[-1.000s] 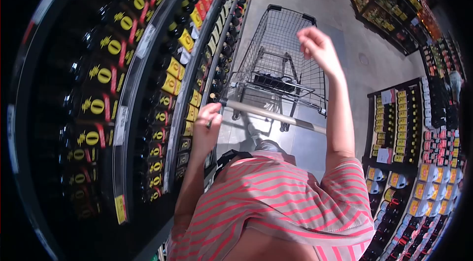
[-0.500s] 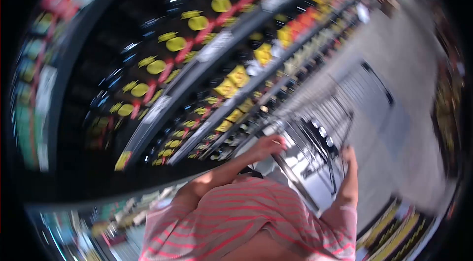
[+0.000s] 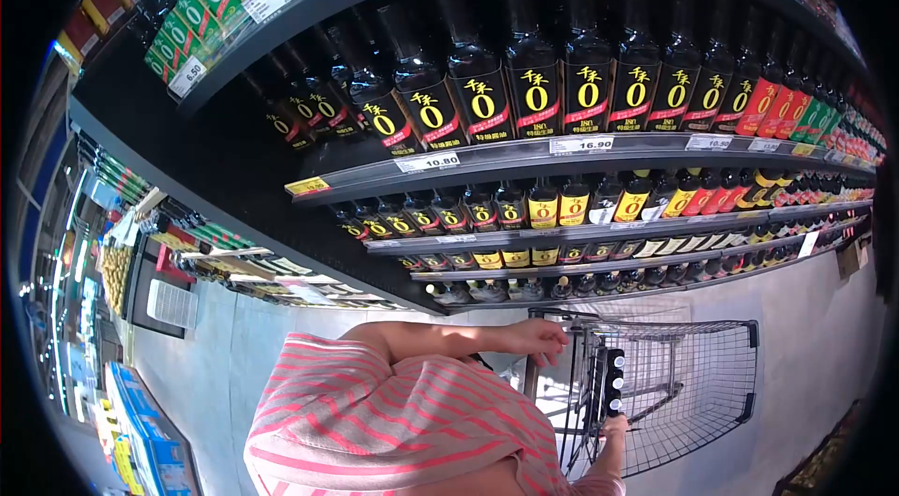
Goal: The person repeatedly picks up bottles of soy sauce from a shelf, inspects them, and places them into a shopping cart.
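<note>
The shopping cart (image 3: pixel 698 390) is in front and to the right, its wire basket pointing right. My left hand (image 3: pixel 538 339) lies over the cart handle (image 3: pixel 531 379), with its fingers curled round it. Lower down, my right hand (image 3: pixel 614 425) has its fingers closed at the cart's near side; their tips are small and partly hidden. Beside that hand, a dark object (image 3: pixel 615 384) with three round pale spots sits in the cart. I cannot make out what it is.
Shelves of dark bottles (image 3: pixel 536 98) with black and yellow labels span the view above the cart, with price tags (image 3: pixel 581 145) along their edges. Grey floor (image 3: pixel 220 374) shows at the left, near a blue display (image 3: pixel 154 440). More shelves (image 3: pixel 234 257) recede at the left.
The view has swung round, so the shelves now run across the top and the cart points right. My right hand, raised earlier, has come down to the cart; my left hand has moved over the handle.
</note>
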The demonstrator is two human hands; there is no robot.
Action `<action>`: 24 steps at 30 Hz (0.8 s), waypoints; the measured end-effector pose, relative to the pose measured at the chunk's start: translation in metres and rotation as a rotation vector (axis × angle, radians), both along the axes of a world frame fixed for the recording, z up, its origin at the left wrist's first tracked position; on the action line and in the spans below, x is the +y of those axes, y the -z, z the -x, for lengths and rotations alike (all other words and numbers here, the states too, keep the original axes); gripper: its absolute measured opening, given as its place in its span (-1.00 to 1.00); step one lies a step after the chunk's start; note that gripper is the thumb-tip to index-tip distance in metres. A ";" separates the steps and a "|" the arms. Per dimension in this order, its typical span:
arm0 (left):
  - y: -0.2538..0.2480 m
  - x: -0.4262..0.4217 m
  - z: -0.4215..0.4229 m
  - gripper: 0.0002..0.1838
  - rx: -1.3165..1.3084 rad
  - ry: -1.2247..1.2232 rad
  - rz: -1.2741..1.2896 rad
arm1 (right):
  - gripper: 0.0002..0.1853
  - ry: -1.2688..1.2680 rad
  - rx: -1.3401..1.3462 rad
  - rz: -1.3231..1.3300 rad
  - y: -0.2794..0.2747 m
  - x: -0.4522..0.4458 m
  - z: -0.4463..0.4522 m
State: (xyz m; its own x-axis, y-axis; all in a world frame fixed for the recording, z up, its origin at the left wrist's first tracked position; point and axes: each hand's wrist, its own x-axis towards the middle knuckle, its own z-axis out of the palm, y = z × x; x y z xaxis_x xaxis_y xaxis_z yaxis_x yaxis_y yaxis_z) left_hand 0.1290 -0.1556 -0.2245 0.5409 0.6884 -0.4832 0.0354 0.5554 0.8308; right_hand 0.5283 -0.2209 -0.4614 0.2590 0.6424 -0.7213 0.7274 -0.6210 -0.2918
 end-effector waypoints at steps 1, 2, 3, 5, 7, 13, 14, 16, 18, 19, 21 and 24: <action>-0.004 0.000 -0.001 -0.62 0.028 0.001 -0.004 | -0.66 -0.164 -0.069 -0.072 0.000 -0.002 0.001; -0.006 0.002 0.000 -0.62 0.057 0.002 -0.010 | -0.63 -0.103 -0.101 -0.075 0.045 -0.009 -0.014; -0.005 0.002 0.001 -0.62 0.056 0.000 -0.020 | -0.74 -0.096 -0.081 -0.094 0.047 -0.008 -0.012; -0.002 -0.001 0.001 -0.61 0.020 -0.016 -0.017 | -0.77 -0.349 -0.186 -0.245 0.047 -0.012 -0.019; -0.001 -0.001 0.002 -0.60 0.016 -0.003 -0.030 | -0.74 -0.061 -0.086 -0.165 0.033 -0.010 -0.024; -0.008 -0.002 0.002 -0.61 -0.003 0.019 -0.048 | -0.75 0.293 -0.017 -0.253 -0.060 -0.013 -0.037; -0.008 -0.003 0.003 -0.62 -0.007 0.017 -0.050 | -0.74 0.311 -0.024 -0.306 -0.077 -0.013 -0.042; -0.008 -0.002 0.005 -0.63 -0.042 0.041 -0.071 | -0.69 0.379 -0.023 -0.389 -0.117 -0.015 -0.044; 0.004 -0.002 0.008 -0.66 -0.140 0.054 -0.097 | -0.70 0.351 -0.105 -0.475 -0.161 -0.017 -0.039; 0.008 -0.001 0.008 -0.66 -0.155 0.062 -0.101 | -0.70 0.321 -0.155 -0.519 -0.196 -0.017 -0.025; 0.010 0.000 0.005 -0.67 -0.129 0.014 -0.075 | -0.69 0.358 -0.154 -0.648 -0.249 -0.020 0.002; -0.004 0.005 0.015 -0.65 -0.250 0.016 -0.081 | -0.66 0.287 -0.052 -0.773 -0.340 -0.024 0.058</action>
